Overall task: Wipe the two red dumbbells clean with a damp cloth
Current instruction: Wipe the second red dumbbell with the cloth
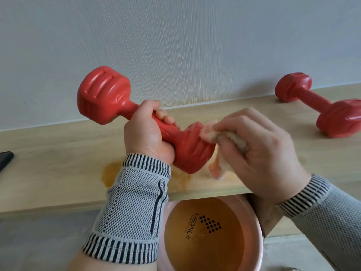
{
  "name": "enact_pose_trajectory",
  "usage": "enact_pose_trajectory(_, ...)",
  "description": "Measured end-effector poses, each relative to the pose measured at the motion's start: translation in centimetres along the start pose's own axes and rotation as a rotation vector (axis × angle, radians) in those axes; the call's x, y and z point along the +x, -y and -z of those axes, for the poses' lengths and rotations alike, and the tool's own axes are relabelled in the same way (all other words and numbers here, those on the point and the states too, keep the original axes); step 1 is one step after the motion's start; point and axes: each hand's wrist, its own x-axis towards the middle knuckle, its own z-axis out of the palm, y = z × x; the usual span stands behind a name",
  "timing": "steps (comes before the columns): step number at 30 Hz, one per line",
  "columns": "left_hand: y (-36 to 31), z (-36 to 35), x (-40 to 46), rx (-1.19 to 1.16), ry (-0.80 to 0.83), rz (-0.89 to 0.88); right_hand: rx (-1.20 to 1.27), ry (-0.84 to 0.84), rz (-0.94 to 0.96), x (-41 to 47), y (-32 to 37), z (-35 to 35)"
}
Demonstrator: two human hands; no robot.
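Our left hand grips the raised dumbbell by its handle, wrist upright. Our right hand pinches the cloth against its near end. The second dumbbell lies far right.

Light wood shelf runs along a pale textured wall. Amber wet patch on the shelf near its front edge. Dark flat object at the shelf's left end, cut off by the frame edge. Pink basin below the shelf front, holding amber liquid, with "MEWUJI" lettering and a dot pattern on its bottom
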Motion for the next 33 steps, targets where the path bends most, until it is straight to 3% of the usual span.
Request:
enact_pose_trajectory(5, 0.4, 0.2, 0.3, 0.07, -0.083, -0.033, 0.048, 0.118, 0.105, -0.7, 1.7, -1.6)
enact_pose_trajectory(11, 0.4, 0.2, 0.3, 0.05, -0.08, -0.04, 0.067, 0.041, -0.074, 0.0, 0.6, -1.4)
enact_pose_trajectory(17, 0.2, 0.6, 0.4, -0.004, -0.078, 0.032, 0.082, 0.111, 0.003, -0.5, 1.4, -1.7)
enact_pose_trajectory(19, 0.2, 0.6, 0.1, -0.029, -0.058, 0.028, 0.065, 0.061, -0.136, 0.2, 0.4, -1.3)
enact_pose_trajectory(21, 0.2, 0.4, -0.3, -0.076, -0.012, 0.044, 0.115, 0.025, -0.395, 0.7, -0.4, -0.4)
enact_pose_trajectory(24, 0.0, 0.5, -0.4, -0.17, 0.061, 0.047, 0.362, 0.019, -0.779, 0.6, -0.4, 0.2)
enact_pose_trajectory(28, 0.0, 0.5, -0.5, -0.216, 0.097, -0.005, 0.765, 0.04, -1.124, 0.3, -0.4, 0.3)
enact_pose_trajectory(31, 0.1, 0.2, -0.8, -0.24, 0.139, -0.042, 1.158, 0.278, -1.086, 0.2, -0.1, 0.3)
enact_pose_trajectory(33, 0.4, 0.0, -1.0, -0.206, 0.134, -0.087, 1.107, 0.41, -0.938, 0.1, 0.1, 0.1)
